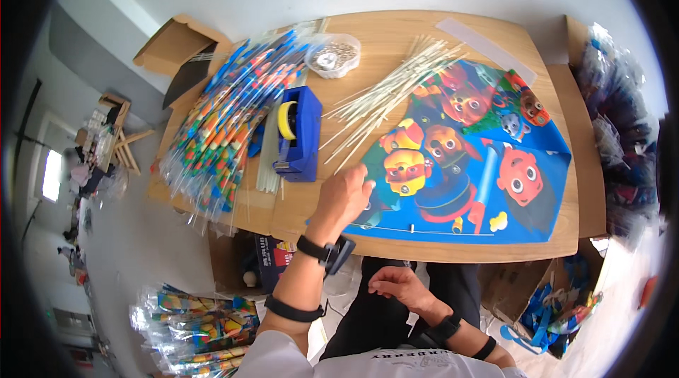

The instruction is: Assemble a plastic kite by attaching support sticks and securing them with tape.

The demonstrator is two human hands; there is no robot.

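Blue sheet (463,183) lies along the table's (382,35) near edge, bare wood leftward; long axis left-right, narrow end left. My left hand (346,194), curled, is beside it; my right hand (401,288), loosely curled, is off-table. Either grip's contents: cannot tell.

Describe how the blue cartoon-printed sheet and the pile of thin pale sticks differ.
The blue cartoon-printed sheet is one broad, spread-out piece; the pile of thin pale sticks holds many narrow ones. The sheet is brightly multicoloured, the sticks plain. Both lie on the wooden table.
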